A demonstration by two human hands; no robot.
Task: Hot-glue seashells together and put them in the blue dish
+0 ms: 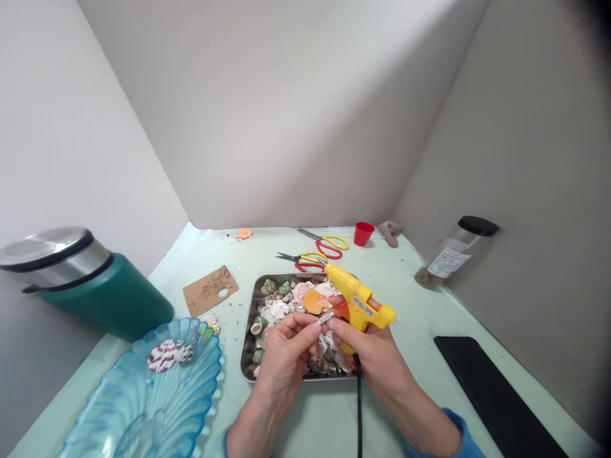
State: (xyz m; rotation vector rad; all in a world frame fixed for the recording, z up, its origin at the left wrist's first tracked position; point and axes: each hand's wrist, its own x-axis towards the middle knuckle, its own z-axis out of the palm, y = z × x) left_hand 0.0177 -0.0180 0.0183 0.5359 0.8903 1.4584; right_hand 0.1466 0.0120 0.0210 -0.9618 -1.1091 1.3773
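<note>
Both hands meet above a metal tray (247, 356) filled with mixed seashells. My left hand (289, 356) pinches a small, pale, narrow piece (325, 318) between thumb and fingers. My right hand (375, 353) touches the other end of that piece with its thumb and also holds a yellow glue gun (356, 296), whose nozzle points up and to the left. The glue gun's grip is partly hidden by the right fingers. A black cord (359, 407) runs down from it. An orange shell (315, 301) lies in the tray just behind the fingertips.
At left are a blue shell-shaped dish (114, 394), a green bottle (109, 296) and a brown card (203, 294). Scissors (305, 259), more scissors (329, 242) and a red cup (363, 233) lie behind the tray. At right are a jar (453, 254) and a black slab (491, 391).
</note>
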